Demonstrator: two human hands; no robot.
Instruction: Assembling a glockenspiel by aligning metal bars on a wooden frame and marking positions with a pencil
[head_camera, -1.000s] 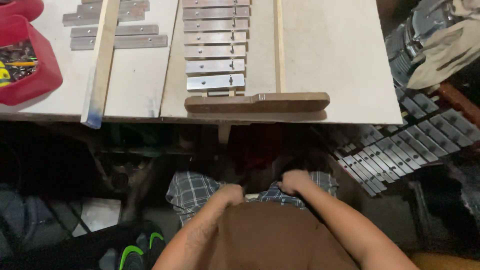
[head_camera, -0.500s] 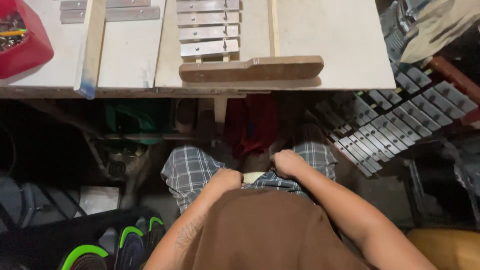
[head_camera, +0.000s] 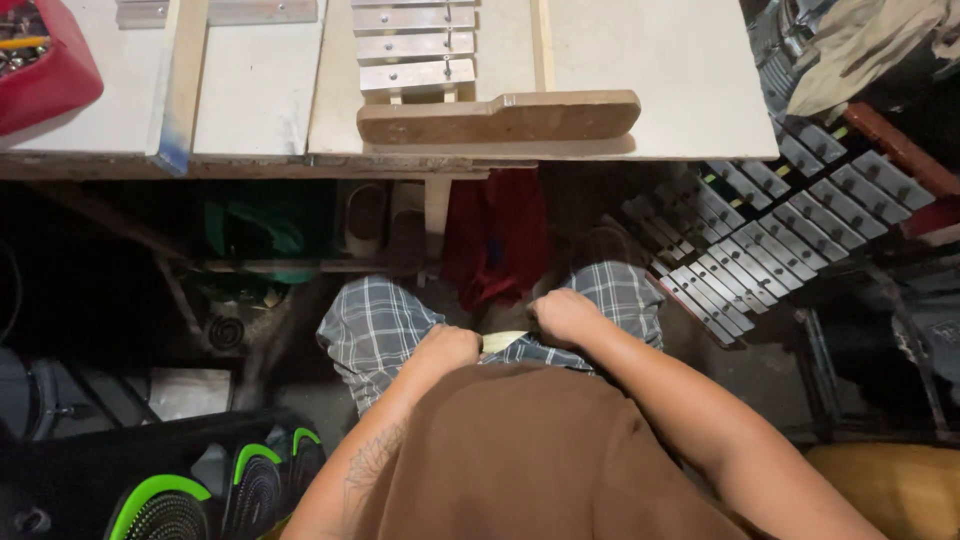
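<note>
Head view – step in hand: we judged this a moment at the lap, both hands low and well apart from the tabletop (head_camera: 680, 100).
Left hand (head_camera: 447, 350): knuckles up on the plaid shorts (head_camera: 375, 320), fingers curled under and out of sight. We could not tell whether it clamped anything.
Right hand (head_camera: 565, 315): curled the same way on the other thigh; its hold was also beyond telling.
Thing between the hands: a pale yellowish strip (head_camera: 503, 341), flat and thin, touching or just beside both hands at the waist, below the hem of the brown shirt (head_camera: 530, 450).
What a next move would call for: in our judgement, any reach for the bench would mean lifting a hand up and over its front edge, where the wooden block (head_camera: 498, 117) lay.
Materials and shapes, tabletop: the block was long, brown and round-cornered, lying along the front edge. Behind it was a ladder of flat, dull-grey metal bars (head_camera: 415, 45). A pale wooden slat (head_camera: 180, 80) ran to the front edge, and a glossy red tray (head_camera: 45, 70) sat at the left edge.
Floor, right of the knees: a rack of silvery bars (head_camera: 770, 230) in slanting rows – hard, smooth and rectangular.
</note>
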